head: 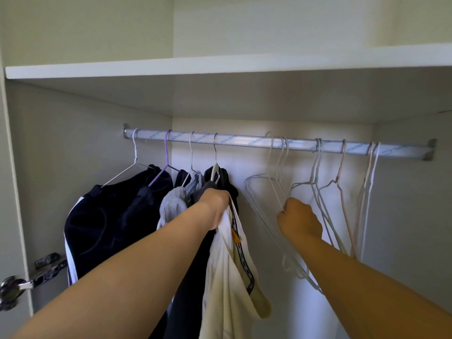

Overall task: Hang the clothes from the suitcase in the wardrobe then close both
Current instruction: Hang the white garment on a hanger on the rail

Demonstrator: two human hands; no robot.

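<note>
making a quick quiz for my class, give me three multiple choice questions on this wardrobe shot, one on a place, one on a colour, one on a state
1. Where on the rail do the dark clothes hang?
A toward its left end
B toward its right end
C nowhere on it

2. What colour is the garment in the left hand?
A red
B green
C cream white

3. What is the right hand doing?
A hanging open and empty
B gripping a bare hanger
C holding a shoe

1 A: the dark clothes crowd the left stretch of the rail.
2 C: the cloth is pale cream with a dark printed trim.
3 B: its fingers curl round the thin wire.
</note>
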